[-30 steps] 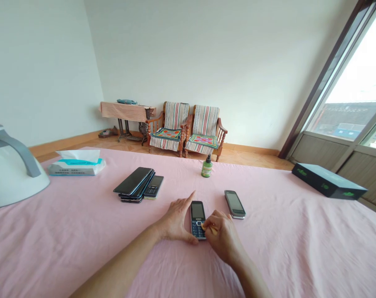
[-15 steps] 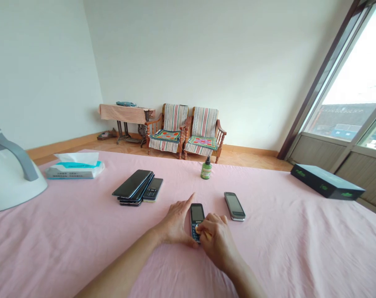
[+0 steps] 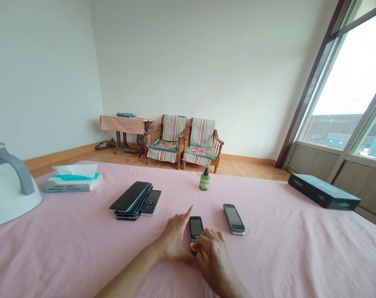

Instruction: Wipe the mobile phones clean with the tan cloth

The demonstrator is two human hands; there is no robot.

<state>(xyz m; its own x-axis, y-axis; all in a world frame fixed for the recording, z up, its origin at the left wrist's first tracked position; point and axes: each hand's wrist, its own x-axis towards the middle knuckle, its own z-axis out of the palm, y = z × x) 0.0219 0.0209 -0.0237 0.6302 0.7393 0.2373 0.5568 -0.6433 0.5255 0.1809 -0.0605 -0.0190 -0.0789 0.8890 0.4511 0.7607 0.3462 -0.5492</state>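
Observation:
A dark keypad phone (image 3: pixel 196 227) lies face up on the pink cloth, its screen showing and its lower keys mostly covered. Along its left side rests my left hand (image 3: pixel 174 239), open, with one finger stretched forward and the thumb near the phone's bottom edge. My right hand (image 3: pixel 213 253) is closed over the keypad, pinching a small yellow-orange piece (image 3: pixel 193 246) against the keys. Most of that piece is hidden by the fingers, so its kind cannot be made out. To the right lies a grey phone (image 3: pixel 234 218), untouched.
A stack of dark phones (image 3: pixel 130 196) with another keypad phone (image 3: pixel 151 203) beside it lies left. Further back stand a tissue pack (image 3: pixel 71 184) and a green pump bottle (image 3: pixel 204 181). A white kettle (image 3: pixel 12 192) is far left, a black box (image 3: pixel 324 194) far right.
The view has tilted up a little, so everything sits lower in the picture. My right hand has shifted slightly toward the phone's lower keys, covering more of the yellow-orange piece.

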